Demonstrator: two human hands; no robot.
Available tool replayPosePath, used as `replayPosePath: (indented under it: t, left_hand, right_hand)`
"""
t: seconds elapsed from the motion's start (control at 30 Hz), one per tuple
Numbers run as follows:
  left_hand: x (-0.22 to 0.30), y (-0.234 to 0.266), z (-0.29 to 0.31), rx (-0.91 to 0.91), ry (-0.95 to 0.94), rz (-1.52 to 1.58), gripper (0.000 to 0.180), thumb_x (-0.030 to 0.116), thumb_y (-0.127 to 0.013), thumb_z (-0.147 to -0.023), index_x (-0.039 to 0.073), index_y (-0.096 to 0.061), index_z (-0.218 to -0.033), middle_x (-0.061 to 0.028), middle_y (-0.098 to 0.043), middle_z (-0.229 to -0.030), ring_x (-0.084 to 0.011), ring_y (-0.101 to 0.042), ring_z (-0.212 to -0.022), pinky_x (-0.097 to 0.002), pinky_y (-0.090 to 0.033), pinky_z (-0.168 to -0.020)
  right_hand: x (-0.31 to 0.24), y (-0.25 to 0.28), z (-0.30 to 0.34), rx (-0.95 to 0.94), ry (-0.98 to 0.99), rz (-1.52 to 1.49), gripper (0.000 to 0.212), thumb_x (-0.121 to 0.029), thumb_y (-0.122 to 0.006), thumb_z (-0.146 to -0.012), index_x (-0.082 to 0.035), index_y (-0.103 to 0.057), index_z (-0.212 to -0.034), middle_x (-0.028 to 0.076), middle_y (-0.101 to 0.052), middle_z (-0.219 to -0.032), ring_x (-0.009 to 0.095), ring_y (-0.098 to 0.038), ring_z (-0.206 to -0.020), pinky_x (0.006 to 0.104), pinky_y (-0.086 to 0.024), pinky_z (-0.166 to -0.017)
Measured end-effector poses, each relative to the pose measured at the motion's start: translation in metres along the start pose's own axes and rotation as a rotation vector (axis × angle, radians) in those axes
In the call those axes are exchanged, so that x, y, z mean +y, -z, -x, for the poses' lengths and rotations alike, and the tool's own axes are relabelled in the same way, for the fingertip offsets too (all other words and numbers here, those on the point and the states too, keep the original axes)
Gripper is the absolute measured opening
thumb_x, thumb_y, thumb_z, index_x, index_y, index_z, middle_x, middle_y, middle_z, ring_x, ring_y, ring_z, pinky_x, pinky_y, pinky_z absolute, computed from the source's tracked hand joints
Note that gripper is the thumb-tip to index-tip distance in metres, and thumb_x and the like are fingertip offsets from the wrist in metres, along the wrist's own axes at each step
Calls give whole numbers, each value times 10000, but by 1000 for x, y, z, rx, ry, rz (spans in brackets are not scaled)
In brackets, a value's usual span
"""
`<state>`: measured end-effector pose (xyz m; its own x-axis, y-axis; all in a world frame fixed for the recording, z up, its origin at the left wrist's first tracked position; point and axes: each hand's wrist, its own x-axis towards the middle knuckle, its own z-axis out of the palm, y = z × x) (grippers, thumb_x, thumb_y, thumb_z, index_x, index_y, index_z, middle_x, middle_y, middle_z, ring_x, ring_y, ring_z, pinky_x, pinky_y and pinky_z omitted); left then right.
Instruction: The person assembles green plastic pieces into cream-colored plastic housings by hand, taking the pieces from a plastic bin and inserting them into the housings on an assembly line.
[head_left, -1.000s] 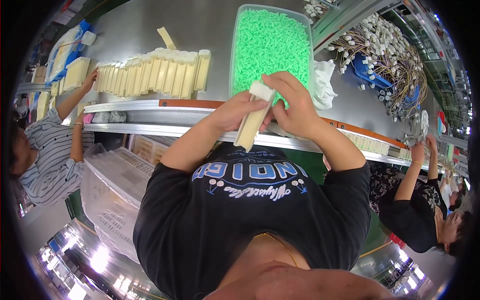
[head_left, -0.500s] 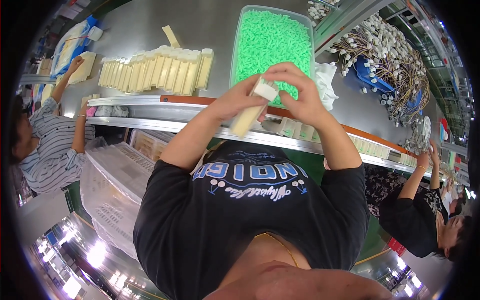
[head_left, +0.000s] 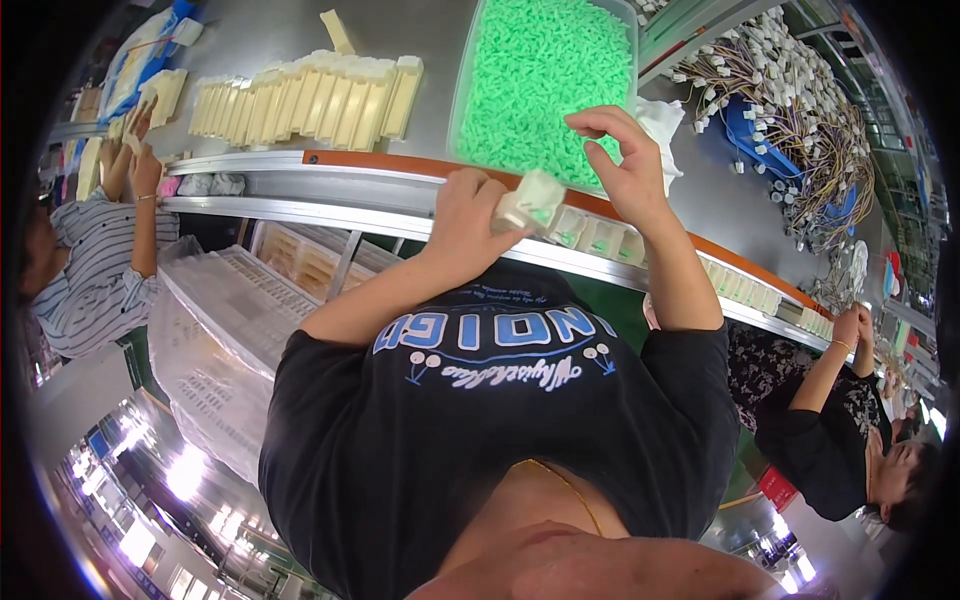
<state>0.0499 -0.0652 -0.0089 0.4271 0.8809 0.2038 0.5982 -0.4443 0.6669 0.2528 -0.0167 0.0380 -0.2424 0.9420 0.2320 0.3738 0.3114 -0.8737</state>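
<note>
My left hand (head_left: pixel 466 218) is closed around a cream plastic housing (head_left: pixel 537 198), a little blurred, with a bit of green showing inside its end. It is held at the metal rail along the table's front edge, beside a row of similar housings (head_left: pixel 600 238) with green pieces in them. Over the near right corner of a clear bin (head_left: pixel 456 118), my right hand (head_left: pixel 634 168) is open, its thumb and fingers apart. Small green plastic pieces (head_left: pixel 545 80) fill that bin. I see nothing between the right fingers.
Cream housings (head_left: pixel 310 100) stand in a row at the left, with one lying behind them. A white cloth (head_left: pixel 660 130) is right of the bin. Wires with white connectors (head_left: pixel 790 130) heap at the far right. Co-workers sit at both sides. Plastic-wrapped trays (head_left: pixel 220 330) stand below left.
My left hand has lowered the housing from over the table edge to the rail and turned it. My right hand has let go of it and moved right, opening. The view has shifted slightly.
</note>
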Motion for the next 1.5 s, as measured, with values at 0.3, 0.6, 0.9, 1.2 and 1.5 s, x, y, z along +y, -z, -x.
replayPosePath:
  t: [0.3, 0.6, 0.9, 1.2, 1.5]
  left_hand:
    - [10, -2, -10, -743, 236, -49, 559, 472, -444, -794, -25, -511, -1041, -222, -560, -971, -353, -544, -890, -428, -402, -797]
    - [22, -61, -49, -924, 163, 385, 561, 455, -314, -852, -38, -513, -1031, -243, -561, -937, -359, -541, -885, -424, -392, -807]
    - [-34, 50, -103, -770, -27, 432, 272, 204, -448, -851, 58, -530, -1066, -131, -572, -987, -246, -540, -927, -349, -414, -815]
    - [-242, 89, -117, -270, -27, -711, 336, 164, -625, -665, 93, -539, -982, -108, -492, -962, -272, -457, -967, -406, -344, -828]
    - [-246, 107, -115, -256, -10, -207, 354, 167, -612, -703, 62, -507, -1025, -146, -510, -1068, -315, -452, -1038, -376, -374, -864]
  right_hand:
    - [-5, 1, -1, -74, 50, -14, 194, 61, -480, -756, -8, -585, -903, 68, -553, -873, 148, -516, -800, 247, -406, -739]
    - [-12, 7, -8, -46, 4, -17, 172, 62, -484, -755, 15, -582, -889, 77, -555, -865, 145, -513, -805, 243, -398, -727]
    - [0, 21, 2, 61, -80, 31, 147, 61, -495, -760, 25, -579, -875, 72, -548, -872, 133, -505, -802, 234, -392, -717]
    - [10, 7, -26, -92, -177, 87, 144, 1, -503, -780, -2, -584, -898, 66, -557, -863, 131, -530, -788, 237, -422, -716]
    - [23, 3, -33, -177, -293, 176, 206, -7, -487, -768, -24, -579, -951, 49, -566, -891, 112, -544, -732, 225, -426, -612]
